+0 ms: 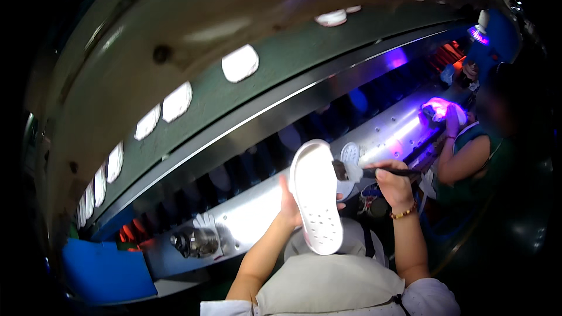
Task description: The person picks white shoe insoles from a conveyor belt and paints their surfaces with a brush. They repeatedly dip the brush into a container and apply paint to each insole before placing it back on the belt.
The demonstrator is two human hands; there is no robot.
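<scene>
My left hand [288, 203] is wrapped round the edge of a white shoe sole [316, 190], with fingertips showing at its right side. The sole is held upright in front of me, and small slots dot its lower half. In my right hand [395, 188] is a brush [374, 172] with a dark handle and a pale head. Its dark bristle tip is at the sole's upper right edge; whether it touches I cannot tell. Behind the brush, another pale perforated sole [350, 153] lies near the metal bench.
A metal bench [249, 213] runs across, bearing a dark metal container [195, 242] beside a pale glove [205, 220]. Beyond is a green conveyor belt [205, 96] with several white pieces. A blue panel [105, 269] stands left. At right, a co-worker's hand [452, 118] holds something under purple light.
</scene>
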